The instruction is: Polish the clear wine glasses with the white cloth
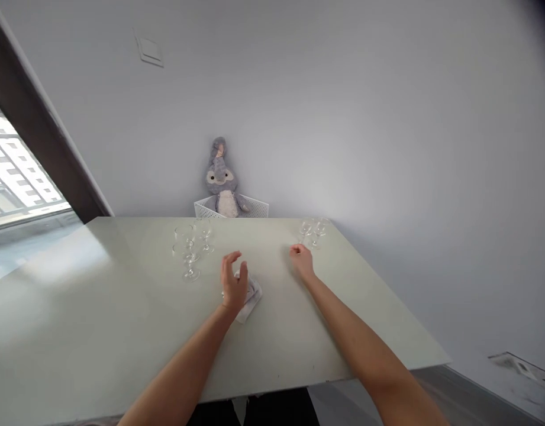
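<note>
glasses left and right of cloth

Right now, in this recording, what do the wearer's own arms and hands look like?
Left hand and right hand are both ungloved, with no watch or bracelet visible at either wrist. No sleeve covers either forearm. Any small ring is too fine to make out.

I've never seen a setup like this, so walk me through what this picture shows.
There is no robot here: one camera on a person's head looks forward and down at their bare hands. On the pale table stand clear stemmed glasses, a left group and a right group. The left hand is open over a crumpled cloth, holding nothing visible. The right hand is curled near the right group; whether it grips anything is unclear. Beyond the far edge, a plush toy sits in a white basket.
</note>
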{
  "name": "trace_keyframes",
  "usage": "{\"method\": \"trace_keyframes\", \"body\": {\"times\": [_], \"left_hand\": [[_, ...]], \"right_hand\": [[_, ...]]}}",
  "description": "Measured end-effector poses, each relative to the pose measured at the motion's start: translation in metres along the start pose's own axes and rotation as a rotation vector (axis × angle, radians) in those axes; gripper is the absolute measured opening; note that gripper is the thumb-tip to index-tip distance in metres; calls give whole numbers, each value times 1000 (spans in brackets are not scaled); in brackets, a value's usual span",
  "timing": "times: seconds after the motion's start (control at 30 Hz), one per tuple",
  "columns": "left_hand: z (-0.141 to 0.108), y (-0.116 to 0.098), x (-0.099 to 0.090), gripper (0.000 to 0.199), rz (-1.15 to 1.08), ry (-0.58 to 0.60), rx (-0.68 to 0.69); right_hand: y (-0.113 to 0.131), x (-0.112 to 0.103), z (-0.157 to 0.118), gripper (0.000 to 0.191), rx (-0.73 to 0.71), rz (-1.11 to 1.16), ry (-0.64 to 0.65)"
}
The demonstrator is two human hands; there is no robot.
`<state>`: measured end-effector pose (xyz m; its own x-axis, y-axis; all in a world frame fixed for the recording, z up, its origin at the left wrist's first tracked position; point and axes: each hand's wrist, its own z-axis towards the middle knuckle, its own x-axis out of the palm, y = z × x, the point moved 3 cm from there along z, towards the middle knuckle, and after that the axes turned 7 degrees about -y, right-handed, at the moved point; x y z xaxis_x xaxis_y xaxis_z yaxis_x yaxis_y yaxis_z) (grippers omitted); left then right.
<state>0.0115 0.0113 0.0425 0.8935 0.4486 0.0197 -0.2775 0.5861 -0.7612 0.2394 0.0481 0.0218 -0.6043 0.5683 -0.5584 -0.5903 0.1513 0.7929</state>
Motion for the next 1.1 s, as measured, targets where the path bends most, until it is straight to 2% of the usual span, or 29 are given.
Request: {"method": "trace_keyframes", "body": {"times": [0.03, 0.1, 0.2, 0.27, 0.33, 0.43, 0.53, 0.67, 0.77, 0.87, 0.97, 1.1], "left_hand": [[6, -6, -6, 22, -62, -100, -41], [16, -12, -22, 23, -206, -293, -218], [23, -3, -47, 23, -410, -456, -568], [23, 11, -64, 20, -477, -497, -782], [21, 29, -76, 15, -539, -511, -1022], [24, 46, -85, 16, -631, -469, -1248], [35, 50, -84, 29, -779, -455, -1267], [52, 50, -79, 45, -935, -417, -1196], [60, 53, -78, 42, -978, -423, -1164], [60, 55, -76, 34, -1004, -457, -1132], [55, 48, -63, 28, -1000, -362, -1100], [48, 31, -30, 23, -985, -159, -1082]], "right_hand": [[10, 4, -13, 20, -46, 20, 74], [30, 12, -41, 22, -143, 43, 220], [57, 21, -76, 34, -329, 13, 354], [67, 27, -91, 39, -411, -45, 371], [70, 37, -98, 42, -427, -111, 369], [63, 54, -100, 30, -405, -165, 367], [47, 64, -94, 22, -318, -26, 340], [28, 66, -83, 37, -91, 351, 425], [24, 64, -77, 39, 148, 673, 510], [28, 61, -73, 35, 363, 991, 541], [35, 53, -70, 39, 419, 1108, 533], [39, 39, -66, 57, 331, 1095, 514]]}}
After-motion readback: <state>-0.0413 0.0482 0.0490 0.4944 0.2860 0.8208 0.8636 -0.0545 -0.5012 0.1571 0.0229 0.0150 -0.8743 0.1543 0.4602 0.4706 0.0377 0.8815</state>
